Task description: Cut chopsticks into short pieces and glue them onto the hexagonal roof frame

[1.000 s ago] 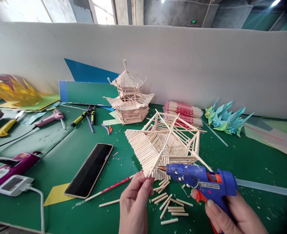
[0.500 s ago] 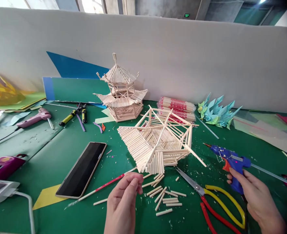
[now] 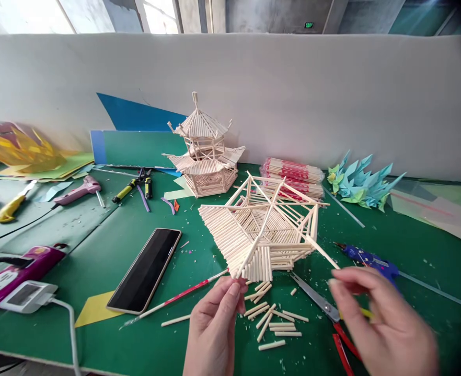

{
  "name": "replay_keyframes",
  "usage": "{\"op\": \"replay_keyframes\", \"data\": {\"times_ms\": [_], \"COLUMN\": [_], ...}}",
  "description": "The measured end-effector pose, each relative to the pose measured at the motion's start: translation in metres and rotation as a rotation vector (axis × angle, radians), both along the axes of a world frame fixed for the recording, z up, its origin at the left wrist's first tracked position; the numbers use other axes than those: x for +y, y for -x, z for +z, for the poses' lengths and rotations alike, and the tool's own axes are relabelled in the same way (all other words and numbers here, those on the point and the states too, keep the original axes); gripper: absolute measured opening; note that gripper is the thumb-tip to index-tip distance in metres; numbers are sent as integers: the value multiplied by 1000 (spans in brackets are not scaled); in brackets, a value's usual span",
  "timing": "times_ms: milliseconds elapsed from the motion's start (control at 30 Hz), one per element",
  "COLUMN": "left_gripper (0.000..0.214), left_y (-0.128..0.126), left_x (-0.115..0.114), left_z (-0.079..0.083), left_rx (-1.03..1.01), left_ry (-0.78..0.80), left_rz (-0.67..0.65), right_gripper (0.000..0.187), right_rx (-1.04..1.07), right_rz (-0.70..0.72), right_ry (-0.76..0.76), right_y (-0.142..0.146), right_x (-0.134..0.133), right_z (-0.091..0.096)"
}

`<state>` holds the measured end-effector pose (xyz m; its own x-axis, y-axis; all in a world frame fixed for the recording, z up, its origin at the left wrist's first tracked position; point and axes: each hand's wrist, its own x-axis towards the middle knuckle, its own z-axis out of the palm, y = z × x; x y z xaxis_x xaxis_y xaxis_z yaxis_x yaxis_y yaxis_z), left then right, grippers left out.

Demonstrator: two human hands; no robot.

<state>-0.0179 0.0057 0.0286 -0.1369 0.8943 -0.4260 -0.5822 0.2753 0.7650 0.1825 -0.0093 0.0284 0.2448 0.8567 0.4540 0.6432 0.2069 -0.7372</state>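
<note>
My left hand (image 3: 217,326) is pinched closed at the near corner of a half-covered roof on a wooden-stick model (image 3: 234,237). Whether its fingertips grip that corner or a small piece is hidden. My right hand (image 3: 379,318), slightly blurred, has thumb and forefinger a little apart around nothing I can see, beside the end of a long roof stick. Behind it lies a blue glue gun (image 3: 371,261) on the table, its handle covered by the hand. Cut stick pieces (image 3: 272,344) are scattered below the model. Pliers (image 3: 320,302) with red and yellow handles lie partly under my right hand.
A finished stick pagoda (image 3: 207,167) stands behind, near wrapped stick bundles (image 3: 291,175) and teal folded-paper leaves (image 3: 366,183). On the left are a phone (image 3: 146,269), a purple power strip (image 3: 26,274), a pink glue gun (image 3: 79,192) and a yellow-handled knife (image 3: 11,209).
My right hand has let go of the blue glue gun, which now rests on the table, and has come left toward the model. My left hand has moved closer under the roof corner. The view has shifted left.
</note>
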Motion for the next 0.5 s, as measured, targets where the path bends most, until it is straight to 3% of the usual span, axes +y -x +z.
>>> {"op": "replay_keyframes", "data": {"times_ms": [67,167,333,500], "left_gripper": [19,17,17,17], "left_y": [-1,-1,0,1], "left_x": [-1,-1,-3,-4], "left_z": [0,1,-1,-5], "left_rx": [2,26,60,37], "left_ry": [-17,-59,-77,-98], "left_rz": [10,19,18,1], "right_gripper": [12,11,13,16], "right_rx": [-36,-147,-289,-221], "right_rz": [163,242,239,303], "right_ry": [-78,-172,-161,-82], "right_y": [35,62,63,69], "right_x": [10,22,16,9], "right_z": [14,26,28,19]}}
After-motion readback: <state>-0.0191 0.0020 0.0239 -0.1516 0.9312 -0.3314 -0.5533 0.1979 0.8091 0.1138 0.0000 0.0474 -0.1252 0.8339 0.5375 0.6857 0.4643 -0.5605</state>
